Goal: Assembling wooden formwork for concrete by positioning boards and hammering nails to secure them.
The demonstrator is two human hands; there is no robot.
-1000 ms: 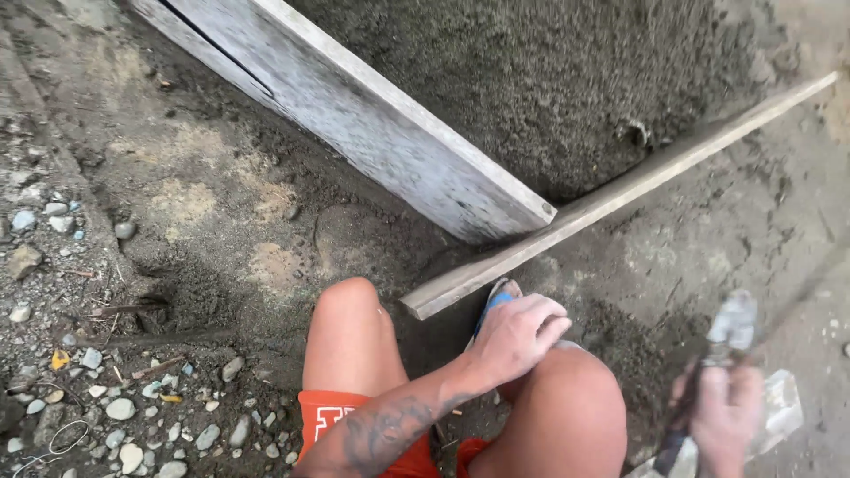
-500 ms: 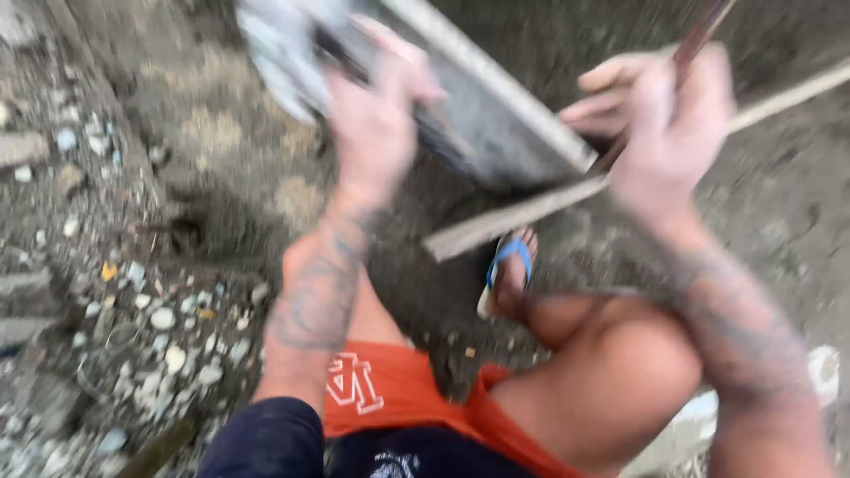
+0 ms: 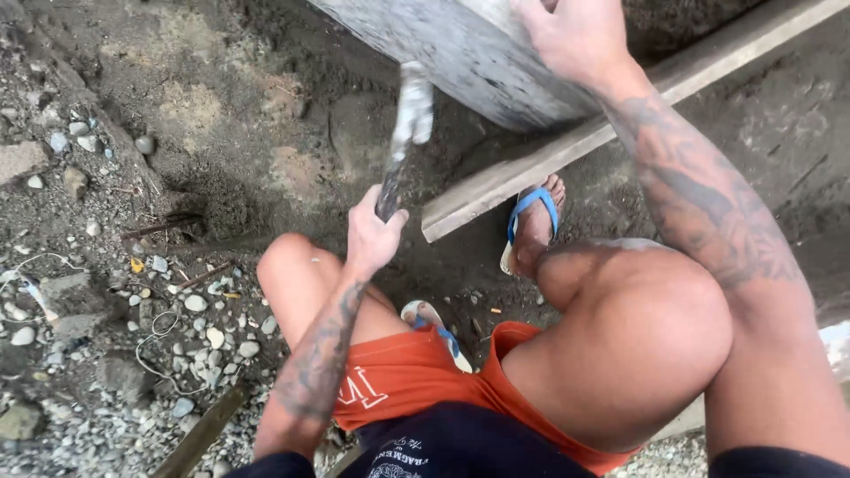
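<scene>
Left hand [image 3: 372, 235] fisted around the hammer [image 3: 403, 142] handle, fingers wrapped tight; the head sticks up above the knuckles, just beside the grey plank [image 3: 460, 53]. Right hand [image 3: 571, 35] flat on that plank's upper face, fingers running out of view, so their spread cannot be told. Thin wooden strip [image 3: 567, 146] lies below the plank, near a foot in a blue sandal [image 3: 529, 221].

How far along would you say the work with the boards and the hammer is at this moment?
Done: the wide board stands on edge in the dug dirt, with the narrow plank lying at its foot. In hand: the right hand grips the wide board while the left hand holds the hammer raised beside it. Left: no nail or fastening shows, so fixing seems outstanding.
</scene>
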